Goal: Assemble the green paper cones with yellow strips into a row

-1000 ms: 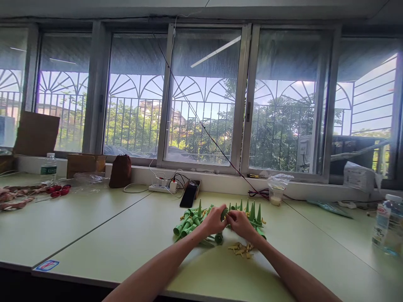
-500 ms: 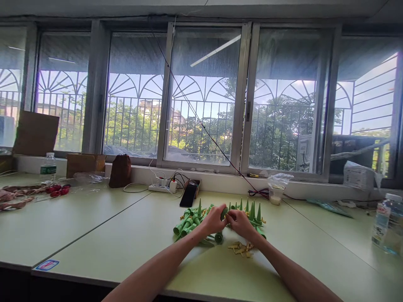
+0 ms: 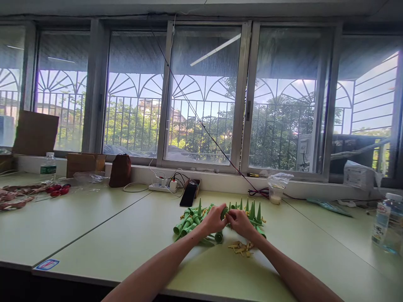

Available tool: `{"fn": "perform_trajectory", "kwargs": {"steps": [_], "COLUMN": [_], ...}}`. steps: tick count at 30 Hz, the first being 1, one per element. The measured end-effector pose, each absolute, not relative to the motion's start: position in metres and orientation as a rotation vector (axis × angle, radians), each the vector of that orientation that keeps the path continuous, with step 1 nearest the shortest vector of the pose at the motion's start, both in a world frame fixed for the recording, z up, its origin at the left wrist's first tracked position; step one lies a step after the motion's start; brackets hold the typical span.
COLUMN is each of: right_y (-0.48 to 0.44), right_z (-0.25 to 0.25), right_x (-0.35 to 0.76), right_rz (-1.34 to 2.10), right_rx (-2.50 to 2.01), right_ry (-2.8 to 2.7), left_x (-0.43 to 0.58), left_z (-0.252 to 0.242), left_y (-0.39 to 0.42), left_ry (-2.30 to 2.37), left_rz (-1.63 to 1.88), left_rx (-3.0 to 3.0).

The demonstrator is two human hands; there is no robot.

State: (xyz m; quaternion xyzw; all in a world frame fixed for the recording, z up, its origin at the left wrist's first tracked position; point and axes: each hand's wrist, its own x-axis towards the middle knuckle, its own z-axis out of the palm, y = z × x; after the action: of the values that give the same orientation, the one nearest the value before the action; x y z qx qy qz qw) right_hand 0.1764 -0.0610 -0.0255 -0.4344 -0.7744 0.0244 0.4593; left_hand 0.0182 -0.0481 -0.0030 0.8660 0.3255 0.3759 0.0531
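Note:
Both hands meet over a heap of green plastic cone pieces (image 3: 189,225) on the pale green table (image 3: 110,239). My left hand (image 3: 214,219) is closed around one green cone piece (image 3: 223,212). My right hand (image 3: 239,221) pinches at the same piece from the right, fingers pressed together. More green cones stand upright (image 3: 253,212) just behind my right hand. A small pile of yellow plastic bits (image 3: 241,248) lies in front of my right wrist.
A black phone (image 3: 188,195) and a power strip (image 3: 162,187) with cables lie behind the heap. A plastic bag (image 3: 277,188) sits by the sill, a water bottle (image 3: 384,224) at the right, another bottle (image 3: 48,167), cardboard boxes and red items (image 3: 58,191) at the left.

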Motion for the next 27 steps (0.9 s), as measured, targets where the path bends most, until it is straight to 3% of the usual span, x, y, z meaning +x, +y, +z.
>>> {"fn": "perform_trajectory", "kwargs": {"steps": [27], "right_y": [-0.0589], "right_z": [-0.0273], "right_x": [0.1767], "right_rz": [0.096], "right_rx": [-1.078], "right_ry": [-1.903], "left_x": [0.0183], "left_z": [-0.0016], "left_y": [-0.0505], "left_ry": [0.952], "left_rz": [1.163], "left_rx": [2.615]}}
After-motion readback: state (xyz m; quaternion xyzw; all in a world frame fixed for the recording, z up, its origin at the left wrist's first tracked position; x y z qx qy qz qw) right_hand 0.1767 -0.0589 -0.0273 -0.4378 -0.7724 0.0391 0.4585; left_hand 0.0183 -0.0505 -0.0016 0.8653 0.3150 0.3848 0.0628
